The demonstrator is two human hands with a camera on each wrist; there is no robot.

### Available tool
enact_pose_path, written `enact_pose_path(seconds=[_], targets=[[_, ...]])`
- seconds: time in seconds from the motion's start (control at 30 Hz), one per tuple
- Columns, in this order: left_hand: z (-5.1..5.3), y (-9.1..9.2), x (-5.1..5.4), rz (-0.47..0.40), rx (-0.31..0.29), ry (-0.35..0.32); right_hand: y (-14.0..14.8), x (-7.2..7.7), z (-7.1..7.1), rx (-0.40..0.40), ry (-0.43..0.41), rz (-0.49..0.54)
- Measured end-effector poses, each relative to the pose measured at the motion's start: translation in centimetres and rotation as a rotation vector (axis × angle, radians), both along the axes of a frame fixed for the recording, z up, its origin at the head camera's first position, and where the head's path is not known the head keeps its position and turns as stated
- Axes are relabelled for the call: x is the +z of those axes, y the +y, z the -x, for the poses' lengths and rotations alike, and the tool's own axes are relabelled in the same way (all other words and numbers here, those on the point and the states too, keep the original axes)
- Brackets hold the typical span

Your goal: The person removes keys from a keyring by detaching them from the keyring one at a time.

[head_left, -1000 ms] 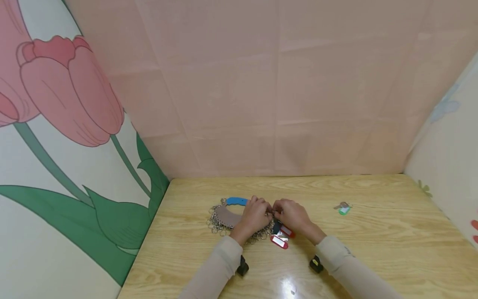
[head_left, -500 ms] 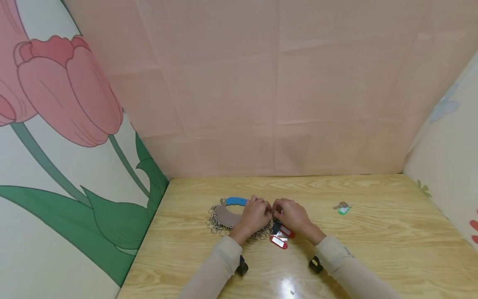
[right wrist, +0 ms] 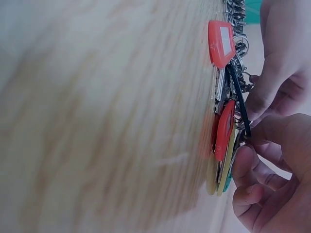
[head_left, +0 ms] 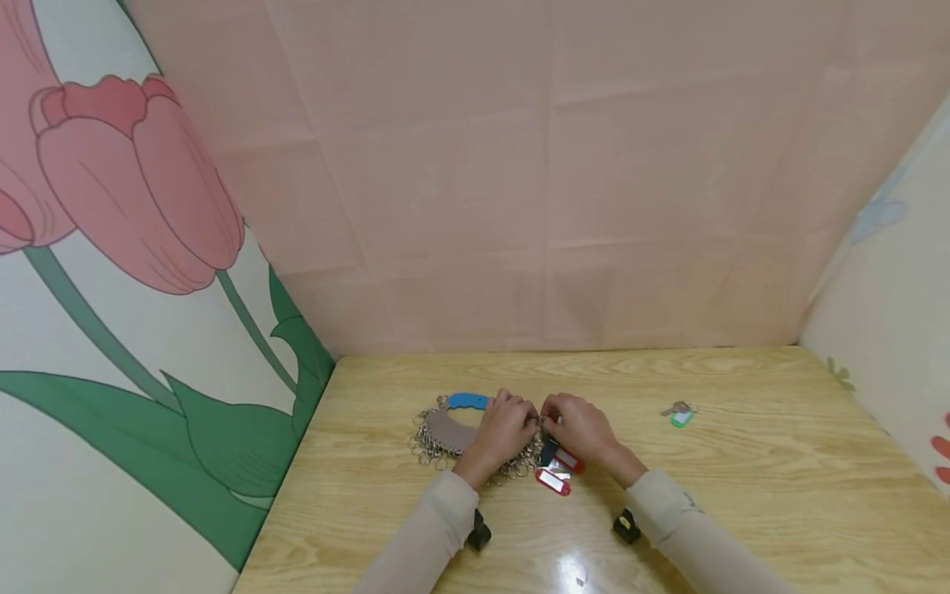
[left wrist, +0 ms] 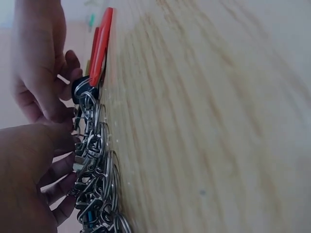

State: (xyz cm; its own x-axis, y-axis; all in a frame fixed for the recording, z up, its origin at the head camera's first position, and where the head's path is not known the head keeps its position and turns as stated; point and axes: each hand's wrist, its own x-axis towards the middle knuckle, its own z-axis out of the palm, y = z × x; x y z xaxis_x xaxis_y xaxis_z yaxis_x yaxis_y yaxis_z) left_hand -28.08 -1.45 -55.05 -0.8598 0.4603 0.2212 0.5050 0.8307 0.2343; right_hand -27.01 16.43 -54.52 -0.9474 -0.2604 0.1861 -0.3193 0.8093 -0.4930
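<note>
A curved, brownish key holder (head_left: 453,431) with a blue handle (head_left: 469,401) lies on the table. Metal clasps and rings (left wrist: 97,165) crowd its outer edge. My left hand (head_left: 506,429) covers its right part, fingers curled at the clasps. Close against it, my right hand (head_left: 582,429) pinches a small metal ring between thumb and forefinger; the fingertips mostly hide it. Below the right hand lie keys with red tags (head_left: 552,481), one key with a black head (head_left: 549,451). Yellow and green tag edges (right wrist: 228,182) show behind a red tag in the right wrist view.
Farther right on the wooden table (head_left: 742,495) lies a key with a green tag (head_left: 681,419). A pink cloth wall (head_left: 549,206) stands at the back. Tulip-printed panel (head_left: 134,190) bounds the left side, and a pale panel (head_left: 898,297) the right.
Both hands stay almost in place at the holder's right end, with only slight finger movement. The head view shifts a little; the tags and keys lie as before.
</note>
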Motion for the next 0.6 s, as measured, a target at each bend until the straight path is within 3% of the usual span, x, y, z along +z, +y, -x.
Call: enact_pose_path(seconds=[0.6], targets=[[-0.06,-0.38,-0.17,-0.149,-0.002,-0.058,0.02,0.25,-0.19,0.013,-0.003,0.011]])
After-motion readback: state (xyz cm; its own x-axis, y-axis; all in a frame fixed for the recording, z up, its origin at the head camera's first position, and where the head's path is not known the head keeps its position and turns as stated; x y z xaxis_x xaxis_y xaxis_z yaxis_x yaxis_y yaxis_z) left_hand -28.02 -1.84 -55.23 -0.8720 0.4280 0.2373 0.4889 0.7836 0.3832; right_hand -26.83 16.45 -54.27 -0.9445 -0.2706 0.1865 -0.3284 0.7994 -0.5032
